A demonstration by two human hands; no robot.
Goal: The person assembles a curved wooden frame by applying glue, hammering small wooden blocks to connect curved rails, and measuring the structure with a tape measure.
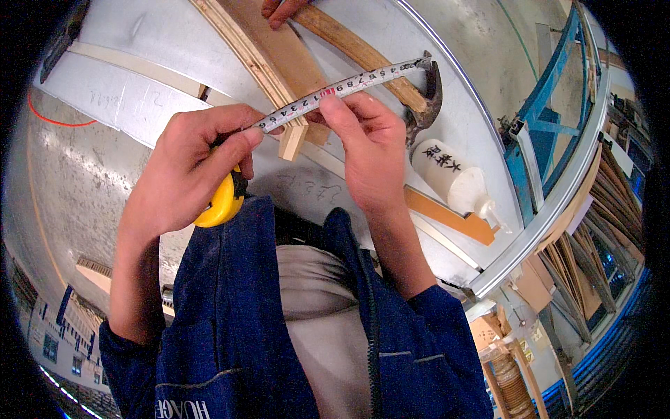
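Note:
A yellow tape measure (223, 204) sits in my left hand (185, 157), whose thumb presses on the drawn-out blade. The blade (293, 110) slants up to the right, and its hooked end lies by the hammer's head. My right hand (368, 150) pinches the blade partway along, thumb over it. Beneath the blade, near its middle, are the ends of narrow wooden strips (255, 64) lying beside a flat brown board (289, 56). A hammer (356, 50) with a wooden handle rests beyond, its dark head near the blade's end.
Another person's hand (283, 10) is at the far edge beside the hammer handle. To my right, on the pale metal-edged table (488, 133), lie a white squeeze bottle (453, 178) and an orange-brown strip (447, 215). A blue metal frame (551, 119) and stacked boards (579, 258) stand past the table.

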